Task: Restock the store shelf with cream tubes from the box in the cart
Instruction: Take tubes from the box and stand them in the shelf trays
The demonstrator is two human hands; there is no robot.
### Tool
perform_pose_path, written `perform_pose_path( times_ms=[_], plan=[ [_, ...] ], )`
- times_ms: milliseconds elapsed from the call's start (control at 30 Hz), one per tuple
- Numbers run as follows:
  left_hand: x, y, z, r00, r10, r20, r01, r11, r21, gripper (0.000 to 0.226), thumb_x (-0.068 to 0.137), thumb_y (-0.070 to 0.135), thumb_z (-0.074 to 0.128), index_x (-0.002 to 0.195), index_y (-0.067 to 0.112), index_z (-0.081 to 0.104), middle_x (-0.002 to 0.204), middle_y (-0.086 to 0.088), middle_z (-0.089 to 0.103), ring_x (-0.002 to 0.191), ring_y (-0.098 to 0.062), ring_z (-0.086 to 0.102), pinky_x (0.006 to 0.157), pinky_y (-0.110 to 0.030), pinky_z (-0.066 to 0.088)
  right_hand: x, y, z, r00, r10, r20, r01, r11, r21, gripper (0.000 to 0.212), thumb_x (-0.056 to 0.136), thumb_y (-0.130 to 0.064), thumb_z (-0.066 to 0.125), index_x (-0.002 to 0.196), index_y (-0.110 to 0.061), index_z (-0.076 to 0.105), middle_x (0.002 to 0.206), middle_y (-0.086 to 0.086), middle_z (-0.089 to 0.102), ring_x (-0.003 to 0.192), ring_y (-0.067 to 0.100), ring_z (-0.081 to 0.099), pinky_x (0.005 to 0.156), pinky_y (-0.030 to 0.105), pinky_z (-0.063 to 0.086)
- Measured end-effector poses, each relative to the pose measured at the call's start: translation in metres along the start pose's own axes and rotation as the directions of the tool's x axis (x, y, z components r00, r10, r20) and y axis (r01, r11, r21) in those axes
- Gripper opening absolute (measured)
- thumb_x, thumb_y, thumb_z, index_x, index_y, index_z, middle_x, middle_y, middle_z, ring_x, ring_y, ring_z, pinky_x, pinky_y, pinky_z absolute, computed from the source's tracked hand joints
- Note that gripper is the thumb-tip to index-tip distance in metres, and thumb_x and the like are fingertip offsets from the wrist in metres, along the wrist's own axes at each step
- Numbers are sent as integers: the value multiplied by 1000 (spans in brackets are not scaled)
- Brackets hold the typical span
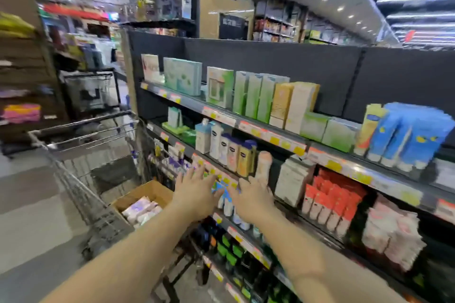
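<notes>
Both my hands reach toward the third shelf (222, 224) from the top. My left hand (197, 192) has its fingers spread and straight, holding nothing. My right hand (253, 198) is held beside it, fingers extended toward a row of blue-and-white cream tubes (227, 200) standing between the two hands. Whether the fingers touch the tubes is blurred. Left of my hands, a brown cardboard box (147, 193) sits in the metal cart (81, 179), with pale lilac and white cream tubes (141, 211) lying inside it.
The dark shelving unit (270, 128) holds green boxes, lotion bottles, red tubes (330, 202) and pink packs (391, 231) to the right. Blue tubes (403, 138) stand on the top shelf. The aisle floor (29, 229) lies to the left of the cart.
</notes>
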State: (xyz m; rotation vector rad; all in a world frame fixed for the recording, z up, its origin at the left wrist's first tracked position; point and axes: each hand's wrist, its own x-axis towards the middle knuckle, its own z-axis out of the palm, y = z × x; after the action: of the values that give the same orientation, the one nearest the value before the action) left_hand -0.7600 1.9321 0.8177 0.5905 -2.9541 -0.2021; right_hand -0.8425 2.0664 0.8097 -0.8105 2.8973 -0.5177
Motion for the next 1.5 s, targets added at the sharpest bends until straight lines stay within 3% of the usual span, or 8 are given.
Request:
perform_pose_path(
  times_ms=[267, 600, 867, 1033, 1167, 1267, 1400, 1500],
  plan=[
    [48, -152, 20, 967, -250, 39, 248, 967, 57, 61, 97, 63, 28, 150, 34, 29, 163, -5, 14, 150, -31, 7, 120, -53, 7, 108, -111, 96, 981, -158, 110, 157, 987, 19, 62, 96, -60, 29, 141, -22, 45, 154, 7, 33, 144, 30, 20, 117, 47, 20],
    [188, -274, 49, 929, -328, 174, 308, 942, 134, 62, 98, 61, 28, 153, 32, 22, 164, -4, 7, 151, -30, 1, 121, -53, 2, 269, -179, 168, 954, -179, 240, 167, 984, 68, 63, 98, -58, 29, 148, -21, 35, 159, 6, 24, 148, 28, 12, 119, 45, 12],
    [294, -361, 91, 938, -208, 279, 174, 975, 140, 61, 98, 59, 29, 153, 34, 23, 164, -3, 7, 151, -29, 0, 121, -53, 0, 363, -210, 231, 969, -45, 242, 37, 999, 40, 62, 97, -58, 33, 147, -20, 37, 156, 6, 29, 148, 27, 15, 120, 44, 15],
    [370, -434, 151, 918, -25, 395, -29, 991, 130, 62, 97, 61, 31, 152, 33, 24, 164, -2, 10, 151, -27, 3, 121, -51, 3, 404, -220, 302, 947, 188, 259, -216, 973, 82, 58, 95, -54, 43, 143, -21, 42, 148, 6, 40, 140, 28, 29, 114, 41, 29],
    [404, -477, 201, 847, 169, 504, -249, 964, 96, 64, 95, 62, 34, 151, 31, 27, 164, -2, 13, 151, -26, 6, 121, -48, 8, 402, -224, 368, 839, 432, 331, -493, 861, 126, 43, 91, -52, 49, 123, -23, 55, 124, 6, 58, 116, 30, 53, 88, 37, 48],
    [404, -504, 240, 795, 246, 555, -321, 946, 41, 68, 92, 68, 32, 149, 31, 31, 162, -2, 18, 150, -26, 12, 120, -46, 11, 382, -232, 421, 709, 529, 466, -632, 771, 85, 41, 96, -45, 47, 123, -15, 54, 124, 13, 59, 108, 34, 59, 63, 31, 39],
    [403, -539, 301, 720, 284, 633, -370, 929, 5, 94, 71, 76, 8, 146, 29, 39, 157, -4, 33, 147, -28, 22, 118, -50, 18, 377, -242, 483, 625, 579, 524, -705, 707, 60, 59, 96, -45, 48, 147, -20, 34, 145, 9, 46, 128, 28, 49, 93, 32, 44],
    [405, -562, 339, 707, 309, 637, -381, 924, -26, 77, 75, 69, 28, 124, 21, 63, 135, -11, 60, 127, -36, 51, 100, -55, 44, 389, -243, 531, 576, 581, 574, -735, 676, 53, 58, 96, -42, 47, 147, -19, 32, 137, 9, 53, 119, 29, 55, 95, 34, 46]
  ],
)
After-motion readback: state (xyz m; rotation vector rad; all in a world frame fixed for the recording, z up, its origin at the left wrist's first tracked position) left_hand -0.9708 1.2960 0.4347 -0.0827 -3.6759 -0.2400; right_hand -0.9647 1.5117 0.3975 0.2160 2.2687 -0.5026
